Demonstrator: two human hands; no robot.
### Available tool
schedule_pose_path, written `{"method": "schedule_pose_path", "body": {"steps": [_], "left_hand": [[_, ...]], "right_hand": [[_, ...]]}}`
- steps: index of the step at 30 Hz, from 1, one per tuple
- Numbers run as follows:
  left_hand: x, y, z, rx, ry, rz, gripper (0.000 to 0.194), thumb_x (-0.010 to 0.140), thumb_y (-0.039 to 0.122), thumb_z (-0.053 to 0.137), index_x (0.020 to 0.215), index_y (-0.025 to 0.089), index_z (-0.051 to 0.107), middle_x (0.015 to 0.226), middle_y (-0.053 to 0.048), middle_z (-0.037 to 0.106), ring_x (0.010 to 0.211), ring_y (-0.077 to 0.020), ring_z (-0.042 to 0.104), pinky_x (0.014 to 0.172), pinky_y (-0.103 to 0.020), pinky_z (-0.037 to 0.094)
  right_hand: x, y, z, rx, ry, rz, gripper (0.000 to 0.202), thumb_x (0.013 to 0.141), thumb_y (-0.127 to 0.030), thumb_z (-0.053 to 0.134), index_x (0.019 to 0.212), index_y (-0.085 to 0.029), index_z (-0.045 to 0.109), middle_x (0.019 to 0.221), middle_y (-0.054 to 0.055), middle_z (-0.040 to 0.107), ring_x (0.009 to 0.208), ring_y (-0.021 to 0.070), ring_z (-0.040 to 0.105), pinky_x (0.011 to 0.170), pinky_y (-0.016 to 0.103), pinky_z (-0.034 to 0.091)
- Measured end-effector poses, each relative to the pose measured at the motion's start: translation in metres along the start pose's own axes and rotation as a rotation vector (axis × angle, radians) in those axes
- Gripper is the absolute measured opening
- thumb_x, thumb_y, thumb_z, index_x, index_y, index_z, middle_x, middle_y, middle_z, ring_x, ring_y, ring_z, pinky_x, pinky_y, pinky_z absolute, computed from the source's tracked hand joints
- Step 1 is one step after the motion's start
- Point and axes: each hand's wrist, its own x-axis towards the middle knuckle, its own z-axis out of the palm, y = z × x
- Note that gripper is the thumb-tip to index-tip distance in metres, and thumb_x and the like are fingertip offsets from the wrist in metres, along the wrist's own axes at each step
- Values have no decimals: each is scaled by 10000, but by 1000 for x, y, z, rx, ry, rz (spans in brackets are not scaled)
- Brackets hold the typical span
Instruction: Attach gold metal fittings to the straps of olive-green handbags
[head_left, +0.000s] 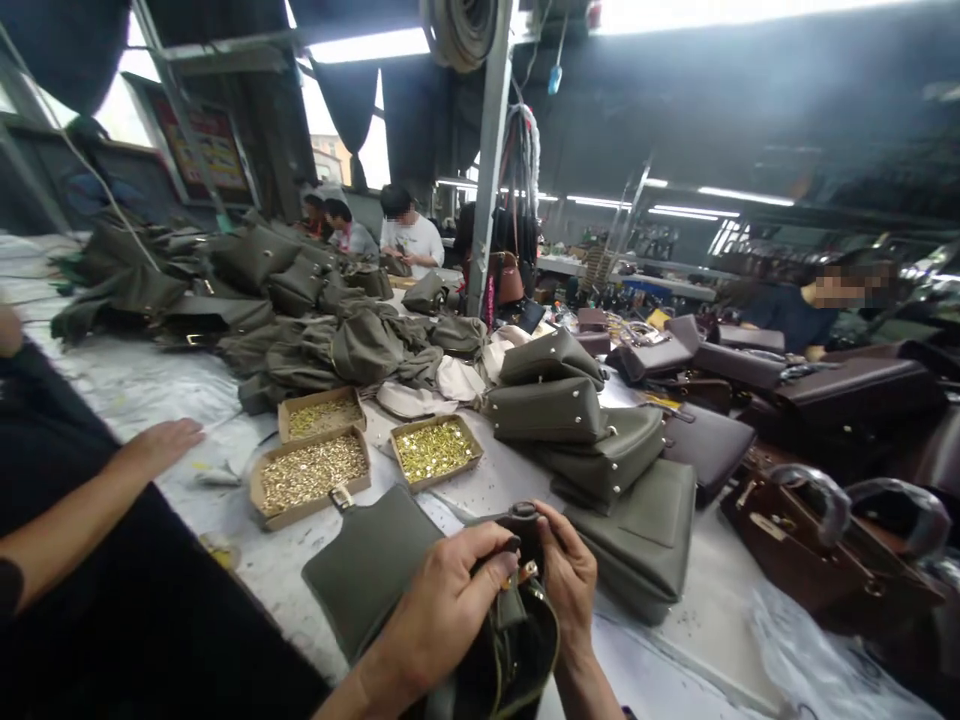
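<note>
An olive-green handbag [551,640] stands open low in the middle of the view, its zip edge and dark inside showing. My left hand [442,600] pinches at the bag's upper edge, with thumb and forefinger closed; what lies exactly between the fingertips is too small to make out. Gripping the far rim beside a rolled tab is my right hand [570,580]. Small gold fittings [531,571] show between the two hands. To the left, the bag's green flap [375,565] lies spread out, with a gold buckle [341,497] at its far corner.
Cardboard trays of small gold metal parts, one tray [311,478] among them, stand beyond the flap. Stacked green bags [630,540] sit at right, brown handbags [817,560] further right. Green bags [367,345] heap behind. A co-worker's arm [97,510] reaches in from the left.
</note>
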Motion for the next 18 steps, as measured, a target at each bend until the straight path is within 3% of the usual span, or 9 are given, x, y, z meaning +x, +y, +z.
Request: {"method": "schedule_pose_path", "body": {"steps": [2,4,6,8,10,12,13,15,18], "left_hand": [[7,3,-19,6,-50,-3,234,971,345,542,886,192,697,811,10,661,774,-143,576,705,-219,417],[11,1,-34,47,-59,1,234,969,346,543,886,190,696,815,12,664,782,-146,578,718,-226,414],[12,-5,-40,118,-36,9,237,972,342,534,867,188,680,808,13,660,774,-148,577,716,-235,405],[10,-11,-39,172,-11,27,242,980,325,515,845,187,660,798,15,652,762,-147,573,710,-241,394],[9,-16,-35,192,-8,40,252,986,308,498,822,188,646,787,17,644,753,-145,572,702,-245,385],[9,-17,-31,189,-9,51,245,988,290,492,821,191,641,812,16,654,777,-147,585,717,-246,383],[9,-17,-30,191,-8,54,239,987,284,496,818,193,639,821,17,658,789,-147,590,724,-246,381],[9,-15,-28,201,2,67,223,980,271,507,814,197,637,826,20,659,802,-147,590,733,-247,376],[8,-12,-27,209,0,64,200,968,247,515,824,205,648,834,24,663,806,-144,591,731,-246,371]], "right_hand": [[2,3,8,43,60,49,382,832,-525,753,1072,-228,781,1062,77,754,918,227,689,833,332,549],[3,3,13,36,23,53,391,844,-546,735,1073,-233,781,1077,77,753,968,238,688,890,347,539],[5,-2,15,-35,-144,22,369,854,-538,730,1064,-240,787,1099,80,748,1029,251,680,948,355,518],[13,-10,14,-99,-389,-32,399,868,-575,698,1046,-232,795,1120,96,741,1063,267,671,977,366,506],[30,-19,15,-132,-551,-57,582,944,-685,487,1036,-198,792,1090,125,744,1001,271,689,911,373,536],[55,-26,22,-337,-600,-85,758,1013,-673,216,1047,-163,775,1039,140,754,908,251,707,792,344,560],[70,-28,30,-504,-595,-109,753,1033,-627,180,1051,-154,766,1015,134,759,878,239,710,752,321,556],[100,-27,52,-861,-619,-184,514,1032,-523,380,1058,-177,758,1011,93,768,917,222,709,788,285,536],[135,-15,92,-1098,-683,-222,182,931,-338,637,986,-234,776,974,45,777,971,221,706,892,287,498]]}}
